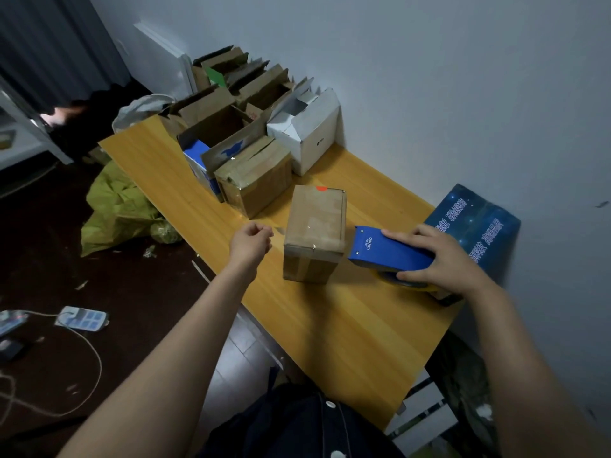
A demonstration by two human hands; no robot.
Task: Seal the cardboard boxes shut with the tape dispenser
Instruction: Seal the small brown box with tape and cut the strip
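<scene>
A small brown cardboard box stands closed on the wooden table, with clear tape across its top and a red sticker at its far edge. Just right of it lies the blue tape dispenser, its nose close to the box's right side. My right hand grips the dispenser from above, fingers over its blue body and thumb by the tape roll. My left hand hovers left of the box, fingers curled, holding nothing. A second taped brown box sits further back.
Several open cardboard boxes and a white box crowd the table's far end by the wall. A dark blue printed box leans at the right. On the floor to the left lie a yellow-green bag and a power strip.
</scene>
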